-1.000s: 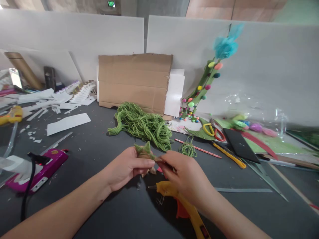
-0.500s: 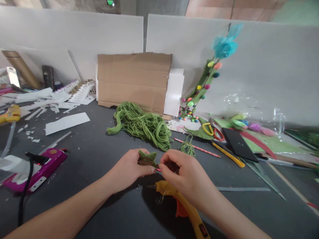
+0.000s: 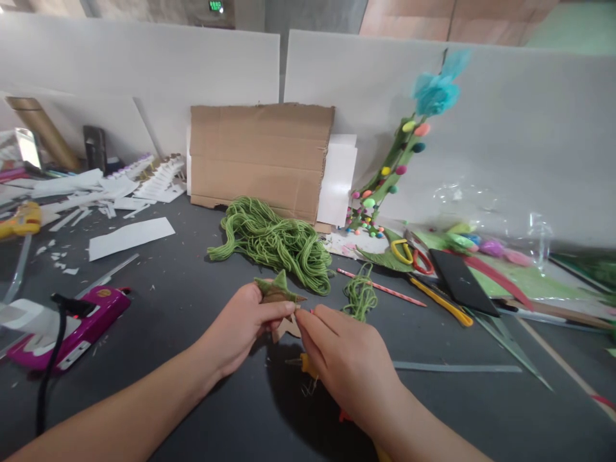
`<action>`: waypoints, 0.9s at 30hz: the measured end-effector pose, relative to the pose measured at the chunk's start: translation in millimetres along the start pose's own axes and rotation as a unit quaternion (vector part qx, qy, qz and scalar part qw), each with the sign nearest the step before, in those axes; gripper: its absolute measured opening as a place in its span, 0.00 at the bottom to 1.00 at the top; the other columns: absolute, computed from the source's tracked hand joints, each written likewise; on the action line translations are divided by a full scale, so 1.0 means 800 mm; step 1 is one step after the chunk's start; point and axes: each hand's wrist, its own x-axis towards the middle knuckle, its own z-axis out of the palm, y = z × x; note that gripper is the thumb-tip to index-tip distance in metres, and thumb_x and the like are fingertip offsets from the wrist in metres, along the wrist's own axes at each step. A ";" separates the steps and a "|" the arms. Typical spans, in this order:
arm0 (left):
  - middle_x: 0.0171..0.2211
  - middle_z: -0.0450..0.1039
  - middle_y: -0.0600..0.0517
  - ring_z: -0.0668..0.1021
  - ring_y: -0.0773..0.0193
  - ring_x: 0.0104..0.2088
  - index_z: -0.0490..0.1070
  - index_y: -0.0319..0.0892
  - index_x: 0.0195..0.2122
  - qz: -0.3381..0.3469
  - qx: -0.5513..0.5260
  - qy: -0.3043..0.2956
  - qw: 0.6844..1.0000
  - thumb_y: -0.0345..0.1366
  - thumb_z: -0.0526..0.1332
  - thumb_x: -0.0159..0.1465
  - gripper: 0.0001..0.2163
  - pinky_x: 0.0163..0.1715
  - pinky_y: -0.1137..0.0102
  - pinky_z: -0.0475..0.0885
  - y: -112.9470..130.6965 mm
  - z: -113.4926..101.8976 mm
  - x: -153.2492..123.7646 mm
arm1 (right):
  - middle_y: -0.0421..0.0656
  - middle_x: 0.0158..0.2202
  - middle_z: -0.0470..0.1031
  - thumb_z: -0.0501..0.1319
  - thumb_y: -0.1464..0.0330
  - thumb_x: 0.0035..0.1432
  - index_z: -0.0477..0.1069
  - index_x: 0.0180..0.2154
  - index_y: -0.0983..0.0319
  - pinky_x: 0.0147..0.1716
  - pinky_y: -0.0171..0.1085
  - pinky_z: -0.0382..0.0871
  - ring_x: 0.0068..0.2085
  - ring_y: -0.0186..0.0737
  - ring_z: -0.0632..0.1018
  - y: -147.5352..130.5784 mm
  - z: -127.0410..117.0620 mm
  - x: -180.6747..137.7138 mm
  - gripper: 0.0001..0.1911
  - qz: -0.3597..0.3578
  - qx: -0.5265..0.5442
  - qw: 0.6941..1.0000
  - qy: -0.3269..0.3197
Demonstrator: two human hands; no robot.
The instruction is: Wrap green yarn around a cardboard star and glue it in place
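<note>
Our right hand (image 3: 349, 362) has its thumb and fingers drawn together at the right edge of a small star-like piece (image 3: 279, 284); just what they pinch, we cannot tell. Our left hand (image 3: 248, 321) is clamped on that piece, thumb on the near side, green points up and brown showing below. We have it over the middle of the dark table (image 3: 216, 410), near us. Partly hidden under our right hand lies a yellow glue gun (image 3: 308, 364), nozzle to the left, with a clear strip (image 3: 457, 367) to its right. Near left sits a magenta power strip (image 3: 72, 327).

Farther off, we see a small tangle of green yarn (image 3: 360, 295) touching a striped pencil (image 3: 402, 294), and to the right a yellow-handled tool (image 3: 440, 299). Beyond our hands spreads a large bundle of green yarn (image 3: 279, 244). At the far side a cardboard sheet (image 3: 260, 154) stands before white panels (image 3: 139, 58), and to its right rises a blue flower (image 3: 436, 94).
</note>
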 end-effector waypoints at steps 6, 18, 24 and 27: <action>0.17 0.56 0.59 0.59 0.74 0.20 0.64 0.37 0.20 -0.016 -0.074 -0.059 0.995 0.30 0.64 0.53 0.09 0.23 0.76 0.57 -0.005 -0.002 0.000 | 0.38 0.20 0.64 0.46 0.72 0.64 0.68 0.26 0.62 0.22 0.33 0.53 0.21 0.34 0.64 0.006 0.007 0.000 0.17 0.015 0.021 1.000 0.005; 0.17 0.59 0.60 0.59 0.73 0.19 0.66 0.39 0.22 -0.014 0.091 -0.111 0.990 0.29 0.64 0.49 0.06 0.19 0.75 0.51 0.016 0.003 -0.009 | 0.37 0.24 0.73 0.57 0.74 0.54 0.72 0.25 0.61 0.26 0.30 0.63 0.27 0.32 0.72 0.035 -0.032 0.026 0.09 0.186 0.331 0.917 -0.124; 0.18 0.60 0.60 0.61 0.71 0.19 0.65 0.41 0.24 -0.033 0.195 -0.068 0.978 0.28 0.61 0.49 0.04 0.20 0.75 0.54 0.013 0.007 -0.009 | 0.36 0.21 0.68 0.56 0.76 0.50 0.68 0.21 0.62 0.22 0.30 0.59 0.24 0.32 0.69 0.025 -0.040 0.025 0.09 0.206 0.283 0.930 -0.115; 0.17 0.61 0.61 0.62 0.71 0.19 0.63 0.41 0.22 -0.012 0.199 -0.031 0.980 0.29 0.61 0.49 0.06 0.20 0.74 0.54 0.009 0.006 -0.007 | 0.37 0.22 0.68 0.55 0.75 0.51 0.67 0.22 0.61 0.22 0.30 0.57 0.24 0.32 0.68 0.017 -0.036 0.022 0.08 0.199 0.244 0.945 -0.093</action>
